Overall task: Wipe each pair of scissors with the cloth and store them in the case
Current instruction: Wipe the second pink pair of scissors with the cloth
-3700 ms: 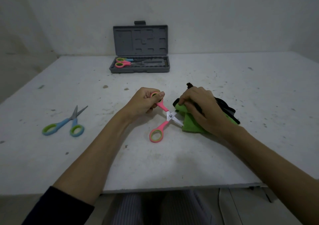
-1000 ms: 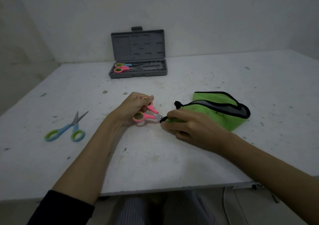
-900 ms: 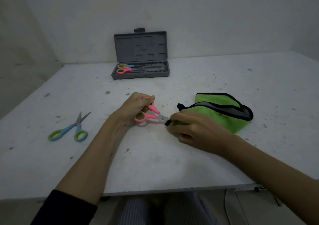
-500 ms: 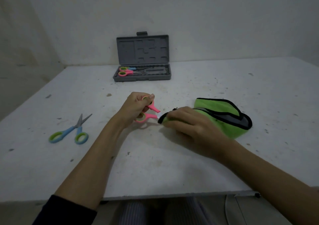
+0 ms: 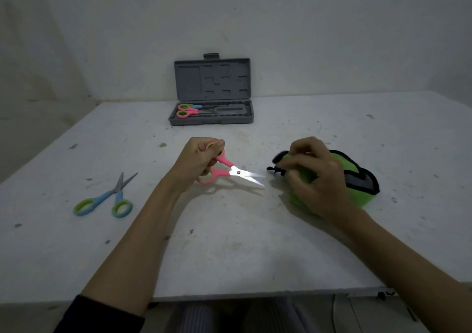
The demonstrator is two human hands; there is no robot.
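The pink scissors (image 5: 224, 170) are gripped by the handles in the left hand (image 5: 198, 160), blades slightly parted and pointed right toward the cloth (image 5: 357, 179). The cloth is bunched in the right hand (image 5: 314, 177), just beside the blade tips. The open case (image 5: 212, 114) lies well beyond, nearer the left hand.

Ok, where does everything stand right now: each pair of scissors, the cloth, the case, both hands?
pink scissors: blades bare, slightly apart, held above the table
left hand: grips the pink handles
green cloth: bunched on the table
right hand: grips the cloth, clear of the blades
blue scissors: on the table, slightly open
grey case: lid up, two pairs inside
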